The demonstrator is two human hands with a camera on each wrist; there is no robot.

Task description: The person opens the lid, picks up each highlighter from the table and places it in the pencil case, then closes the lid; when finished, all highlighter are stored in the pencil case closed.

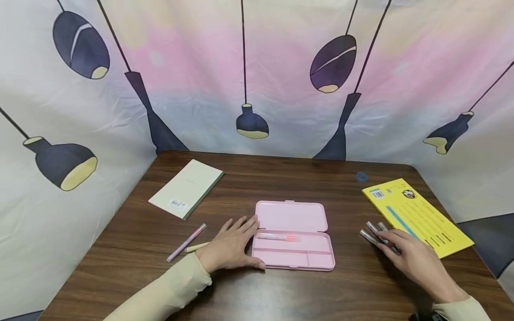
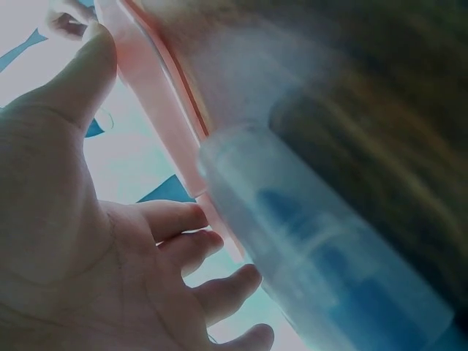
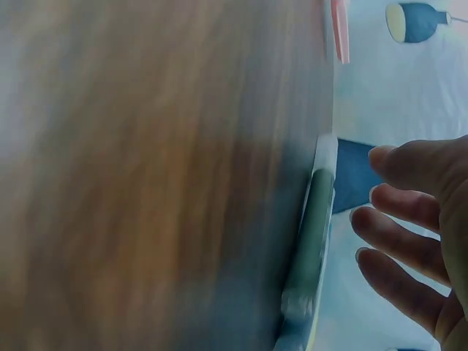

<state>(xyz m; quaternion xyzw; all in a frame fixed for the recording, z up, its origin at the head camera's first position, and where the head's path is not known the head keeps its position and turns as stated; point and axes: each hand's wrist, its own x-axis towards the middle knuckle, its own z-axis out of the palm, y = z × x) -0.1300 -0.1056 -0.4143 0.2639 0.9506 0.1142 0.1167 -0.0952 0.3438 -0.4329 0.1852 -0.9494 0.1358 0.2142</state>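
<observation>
Pink pencil case (image 1: 286, 257), open and flat on the brown table (image 1: 281, 294), in the middle, lid (image 1: 291, 216) on the far side. Inside, in the long far slot (image 1: 315, 241), one pen (image 1: 277, 237) with an orange end. At the case's left side, left hand (image 1: 230, 247) with fingers spread, touching but gripping nothing. At right, right hand (image 1: 413, 258) loosely open just by some gray pens (image 1: 375, 230), gripping none.

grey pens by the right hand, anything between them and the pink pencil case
Nothing visible: in the head view, only tabletop lies between the pens and the pencil case. The left hand is at its left edge.
</observation>
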